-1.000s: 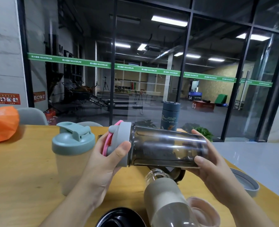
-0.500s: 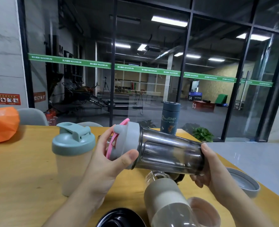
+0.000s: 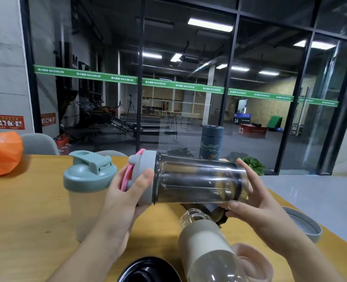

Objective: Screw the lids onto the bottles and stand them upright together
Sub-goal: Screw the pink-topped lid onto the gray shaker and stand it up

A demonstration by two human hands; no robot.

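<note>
I hold a smoky transparent bottle level above the wooden table. My left hand grips its grey lid with the pink loop. My right hand cups the bottle's base. A beige shaker with a teal lid stands upright at the left. A clear bottle with a beige sleeve lies without a lid in front of me. A pink lid, a grey lid and a black lid lie loose. A dark teal flask stands upright at the back.
An orange bag rests at the table's far left, a grey chair back behind it. Another dark object lies under the held bottle. The table's right edge runs diagonally past the grey lid, with glass walls beyond.
The bottle tilted and then came back level. My left hand turned on the lid, and my right hand shifted its hold on the base.
</note>
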